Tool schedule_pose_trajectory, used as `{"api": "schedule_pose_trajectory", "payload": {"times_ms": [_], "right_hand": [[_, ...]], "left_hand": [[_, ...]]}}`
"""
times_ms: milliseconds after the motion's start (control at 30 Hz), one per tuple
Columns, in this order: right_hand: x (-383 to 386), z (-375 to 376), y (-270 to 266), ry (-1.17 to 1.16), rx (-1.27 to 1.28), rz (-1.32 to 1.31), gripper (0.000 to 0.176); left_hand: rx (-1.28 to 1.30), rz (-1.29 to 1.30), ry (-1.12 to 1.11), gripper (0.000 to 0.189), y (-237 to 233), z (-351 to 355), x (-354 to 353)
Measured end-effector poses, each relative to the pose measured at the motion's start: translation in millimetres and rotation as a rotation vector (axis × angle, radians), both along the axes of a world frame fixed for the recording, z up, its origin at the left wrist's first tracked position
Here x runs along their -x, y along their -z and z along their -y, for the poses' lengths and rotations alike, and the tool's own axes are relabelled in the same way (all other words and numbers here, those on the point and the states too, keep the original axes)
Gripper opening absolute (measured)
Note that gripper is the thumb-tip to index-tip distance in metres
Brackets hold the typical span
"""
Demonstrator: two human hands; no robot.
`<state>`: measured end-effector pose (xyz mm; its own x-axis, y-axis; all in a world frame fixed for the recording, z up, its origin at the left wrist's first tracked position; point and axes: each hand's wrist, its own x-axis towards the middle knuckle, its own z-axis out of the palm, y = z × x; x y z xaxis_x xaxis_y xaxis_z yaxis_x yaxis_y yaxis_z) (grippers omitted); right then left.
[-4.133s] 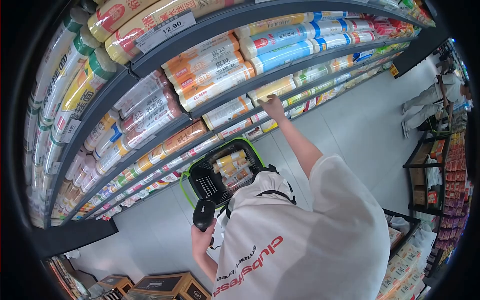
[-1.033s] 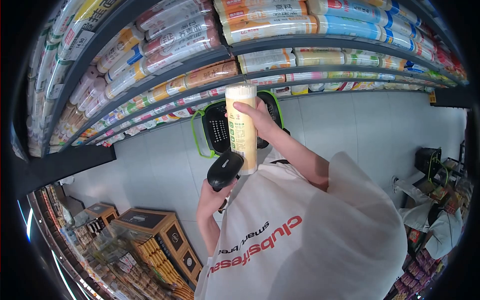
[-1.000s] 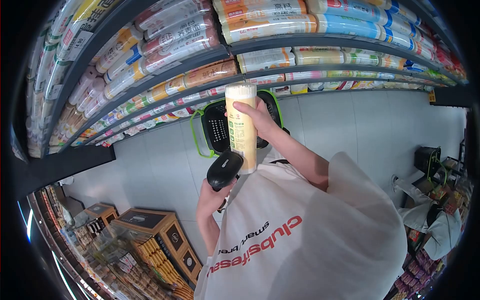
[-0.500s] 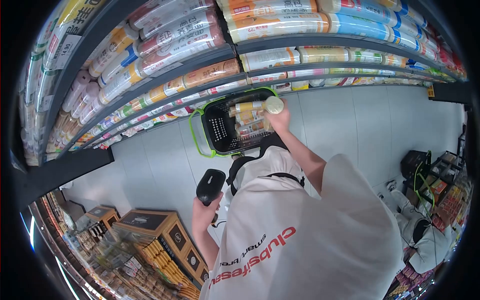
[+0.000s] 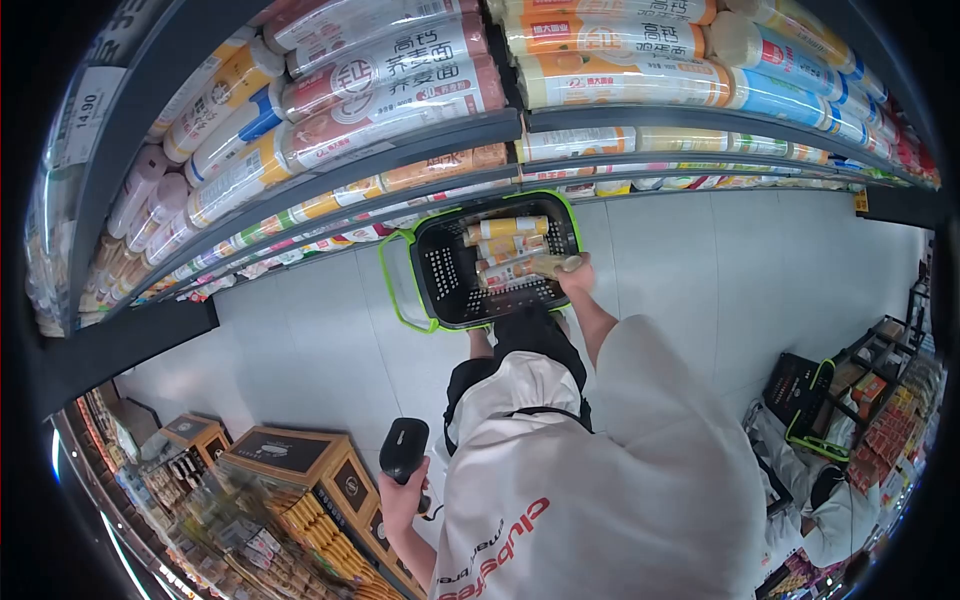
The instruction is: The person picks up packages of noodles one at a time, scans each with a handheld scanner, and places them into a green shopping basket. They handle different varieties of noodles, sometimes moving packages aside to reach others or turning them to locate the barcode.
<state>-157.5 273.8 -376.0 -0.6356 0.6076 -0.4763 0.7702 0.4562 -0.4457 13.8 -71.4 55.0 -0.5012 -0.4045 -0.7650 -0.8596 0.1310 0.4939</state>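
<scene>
My left hand (image 5: pixel 403 494) is wrapped round the handle of a black handheld scanner (image 5: pixel 404 450), off to the lower left of the basket. A black basket (image 5: pixel 437 262) with a green rim and green handle stands on the floor below the shelves. Inside it lie several cylindrical noodle packs (image 5: pixel 512 228) side by side. My right hand (image 5: pixel 577 273) grips the end of another pale noodle pack (image 5: pixel 549 265), low over the basket's right part, beside the packs there.
Shelves of wrapped noodle packs (image 5: pixel 610 80) curve across the top. Wooden display boxes (image 5: pixel 290 452) with packaged goods stand at lower left. At the right are a co-worker in white (image 5: pixel 845 520), another black and green basket (image 5: pixel 797 390) and more racks.
My right hand has lowered the pack from above the basket's upper right and laid it over nearly level. My left hand, with the scanner, has dropped lower in view. The whole view has shifted.
</scene>
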Motion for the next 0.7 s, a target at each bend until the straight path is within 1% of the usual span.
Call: {"api": "schedule_pose_trajectory", "payload": {"times_ms": [67,200,300,400,467,500,533,567,700], "right_hand": [[-0.5,8.0,27.7,-0.007,-0.009,0.045,0.064],[18.5,21.2,41.7,0.053,-0.012,0.089,0.061],[25.9,27.2,52.6,0.116,-0.013,0.074,0.063],[14.6,30.6,62.9,-0.057,0.143,0.068,0.036],[11.8,35.2,34.0,-0.187,0.217,0.102,0.022],[8.2,35.5,43.8,-0.277,0.261,0.184,0.024],[-2.2,36.0,70.0,-0.340,0.183,0.197,0.023],[-6.5,37.1,43.8,-0.292,0.219,0.215,0.022],[-45.0,18.1,49.0,-0.342,0.249,0.208,0.023]], "left_hand": [[0.014,0.029,0.005,0.013,-0.9,5.6,-1.7],[-0.005,0.048,0.009,0.012,3.4,13.9,-0.5],[0.005,0.051,0.003,0.012,4.1,12.3,4.0],[0.021,0.094,0.031,0.013,3.4,12.8,7.2],[0.015,0.117,0.069,0.014,3.6,13.5,12.2],[0.012,0.090,0.076,0.014,4.3,13.1,14.3],[0.008,0.062,0.083,0.015,5.2,12.4,15.9],[0.004,0.033,0.089,0.015,6.9,11.3,18.0],[-0.005,-0.012,0.113,0.015,10.7,0.7,24.0]]}}
